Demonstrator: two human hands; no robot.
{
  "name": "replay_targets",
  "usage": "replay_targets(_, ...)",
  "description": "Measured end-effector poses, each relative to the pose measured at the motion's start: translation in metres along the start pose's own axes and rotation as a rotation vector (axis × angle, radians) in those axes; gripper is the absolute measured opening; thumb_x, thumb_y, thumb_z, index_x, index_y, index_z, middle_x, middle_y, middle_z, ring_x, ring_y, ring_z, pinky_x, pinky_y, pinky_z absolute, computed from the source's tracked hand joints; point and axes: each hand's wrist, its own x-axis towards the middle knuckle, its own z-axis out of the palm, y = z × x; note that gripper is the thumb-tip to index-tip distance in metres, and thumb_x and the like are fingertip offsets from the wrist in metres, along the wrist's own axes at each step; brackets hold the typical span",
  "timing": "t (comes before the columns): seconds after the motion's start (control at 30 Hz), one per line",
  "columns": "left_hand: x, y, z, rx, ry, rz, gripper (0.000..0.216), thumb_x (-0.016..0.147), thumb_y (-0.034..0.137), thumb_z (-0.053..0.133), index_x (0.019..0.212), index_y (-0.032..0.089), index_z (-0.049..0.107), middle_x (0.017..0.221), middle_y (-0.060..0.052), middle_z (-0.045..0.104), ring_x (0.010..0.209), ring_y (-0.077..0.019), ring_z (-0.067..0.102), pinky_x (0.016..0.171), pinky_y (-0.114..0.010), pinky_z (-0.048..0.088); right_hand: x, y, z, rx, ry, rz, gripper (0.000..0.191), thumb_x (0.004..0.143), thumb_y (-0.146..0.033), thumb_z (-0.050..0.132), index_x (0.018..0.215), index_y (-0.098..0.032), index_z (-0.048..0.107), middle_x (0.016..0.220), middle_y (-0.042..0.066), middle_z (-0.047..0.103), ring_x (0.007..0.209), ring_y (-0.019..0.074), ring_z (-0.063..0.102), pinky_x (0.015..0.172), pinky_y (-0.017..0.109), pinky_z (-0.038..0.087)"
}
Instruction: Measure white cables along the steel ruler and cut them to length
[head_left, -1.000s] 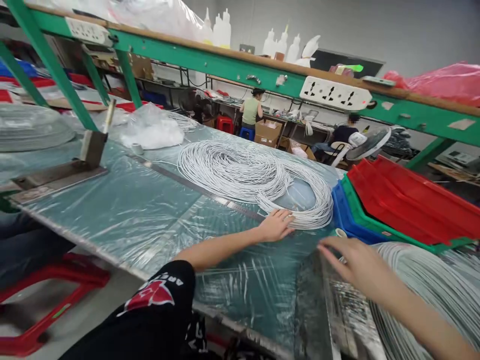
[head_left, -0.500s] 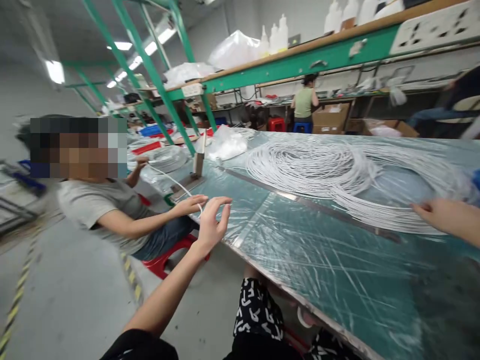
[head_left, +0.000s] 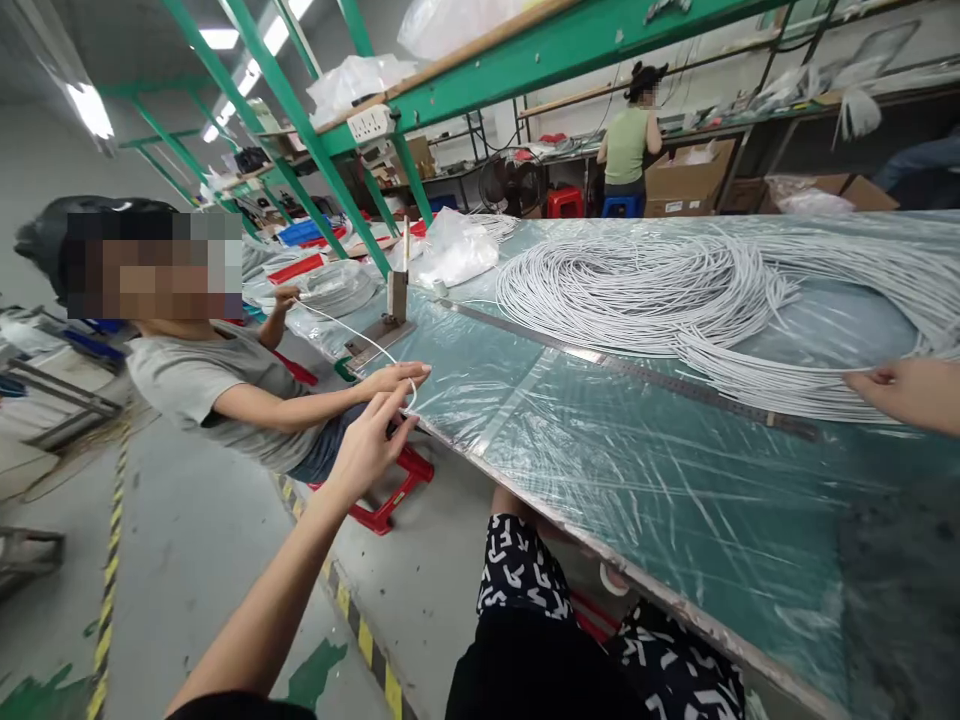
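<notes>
My left hand (head_left: 371,440) reaches out past the table's left edge, thumb and index finger apart around the curved end of a thin white cable (head_left: 352,332). Whether the fingertips touch that cable I cannot tell. Right beside it is a co-worker's hand (head_left: 390,382), and the cable runs back to that person's other hand (head_left: 281,300). At the right side, my right hand (head_left: 911,392) lies over the outer edge of a large coil of white cables (head_left: 780,385), fingertips pinched together. What the pinch holds is hidden.
A long metal ruler (head_left: 630,370) lies along the film-covered table (head_left: 600,480). A metal block stand (head_left: 396,300) is by the left edge. More coiled cable (head_left: 615,300) and a plastic bag (head_left: 457,250) are further back. The co-worker (head_left: 217,390) sits close on the left, on a red stool (head_left: 390,495).
The view has tilted down slightly. My left hand has moved left and down, closer to the cable end by the co-worker's hand. My right hand stays at the coil's edge.
</notes>
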Motion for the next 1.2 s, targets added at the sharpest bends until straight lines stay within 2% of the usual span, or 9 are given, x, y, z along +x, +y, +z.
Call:
replay_targets(0.07, 0.013, -0.008, 0.013, -0.025, -0.03, 0.056, 0.037, 0.098, 0.037, 0.044, 0.126, 0.019, 0.058, 0.108, -0.008, 0.065, 0.097, -0.0198, 0.064, 0.087, -0.031, 0.051, -0.018, -0.023, -0.014, -0.183, -0.14, 0.085, 0.032, 0.08, -0.043, 0.072, 0.082, -0.011, 0.078, 0.094, 0.031, 0.068, 0.084, 0.0329, 0.066, 0.066, 0.041, 0.036)
replay_targets(0.13, 0.028, -0.011, 0.025, -0.023, 0.047, 0.117, 0.029, 0.099, 0.037, 0.044, 0.111, 0.021, 0.065, 0.103, -0.006, 0.066, 0.101, -0.0206, 0.062, 0.09, -0.032, 0.05, -0.042, -0.042, -0.028, -0.259, -0.152, 0.113, 0.041, 0.092, -0.044, 0.057, 0.102, -0.01, 0.076, 0.106, 0.029, 0.067, 0.096, 0.0326, 0.065, 0.069, 0.039, 0.038)
replay_targets(0.27, 0.065, 0.014, 0.056, 0.018, 0.198, 0.265, 0.02, 0.096, 0.038, 0.053, 0.091, 0.026, 0.067, 0.094, -0.001, 0.063, 0.09, -0.0199, 0.059, 0.09, -0.039, 0.048, -0.064, -0.065, -0.044, -0.211, -0.142, 0.108, 0.041, 0.096, -0.038, 0.05, 0.108, -0.005, 0.072, 0.107, 0.025, 0.068, 0.102, 0.0297, 0.063, 0.075, 0.033, 0.04)
replay_targets(0.33, 0.076, 0.053, 0.079, -0.079, 0.132, 0.411, 0.019, 0.095, 0.037, 0.054, 0.089, 0.025, 0.067, 0.098, -0.002, 0.064, 0.09, -0.0205, 0.059, 0.088, -0.039, 0.048, -0.059, -0.066, -0.044, -0.22, -0.106, 0.154, 0.041, 0.096, -0.038, 0.048, 0.109, -0.007, 0.071, 0.11, 0.022, 0.067, 0.104, 0.0275, 0.063, 0.081, 0.031, 0.042)
replay_targets(0.47, 0.071, 0.172, 0.124, -0.451, -0.267, 0.73, 0.026, 0.101, 0.028, 0.04, 0.101, 0.02, 0.065, 0.085, -0.005, 0.063, 0.069, -0.0135, 0.058, 0.061, -0.025, 0.045, -0.05, -0.061, -0.04, -0.227, -0.057, 0.156, 0.035, 0.094, -0.038, 0.05, 0.103, -0.012, 0.072, 0.104, 0.018, 0.07, 0.102, 0.0273, 0.064, 0.083, 0.03, 0.047)
replay_targets(0.57, 0.065, 0.255, 0.151, -0.492, -0.355, 0.795, 0.034, 0.104, 0.028, 0.031, 0.107, 0.018, 0.064, 0.079, -0.003, 0.06, 0.06, -0.0117, 0.053, 0.051, -0.023, 0.036, -0.052, -0.062, -0.04, -0.253, -0.091, 0.17, 0.035, 0.094, -0.037, 0.048, 0.097, -0.014, 0.073, 0.101, 0.016, 0.071, 0.102, 0.0266, 0.065, 0.081, 0.029, 0.047)
replay_targets(0.67, 0.068, 0.305, 0.164, -0.474, -0.4, 0.833, 0.037, 0.105, 0.035, 0.032, 0.097, 0.017, 0.064, 0.081, -0.004, 0.058, 0.071, -0.0146, 0.058, 0.056, -0.024, 0.036, -0.055, -0.064, -0.041, -0.282, -0.112, 0.178, 0.037, 0.094, -0.039, 0.047, 0.101, -0.014, 0.073, 0.101, 0.015, 0.071, 0.103, 0.0257, 0.065, 0.08, 0.027, 0.047)
replay_targets(0.93, 0.054, 0.329, 0.166, -0.549, -0.441, 0.855, 0.027, 0.103, 0.025, 0.037, 0.1, 0.02, 0.063, 0.082, 0.0, 0.057, 0.066, -0.0136, 0.057, 0.053, -0.027, 0.032, -0.045, -0.066, -0.039, -0.28, -0.135, 0.184, 0.036, 0.093, -0.036, 0.049, 0.109, -0.013, 0.072, 0.105, 0.015, 0.071, 0.103, 0.0243, 0.065, 0.079, 0.026, 0.047)
replay_targets(1.2, 0.033, 0.35, 0.172, -0.581, -0.317, 0.836, 0.027, 0.102, 0.025, 0.04, 0.091, 0.018, 0.063, 0.078, 0.0, 0.058, 0.062, -0.0133, 0.056, 0.054, -0.028, 0.035, -0.045, -0.064, -0.04, -0.282, -0.125, 0.169, 0.036, 0.092, -0.036, 0.05, 0.107, -0.012, 0.072, 0.099, 0.016, 0.072, 0.1, 0.0251, 0.065, 0.078, 0.026, 0.048)
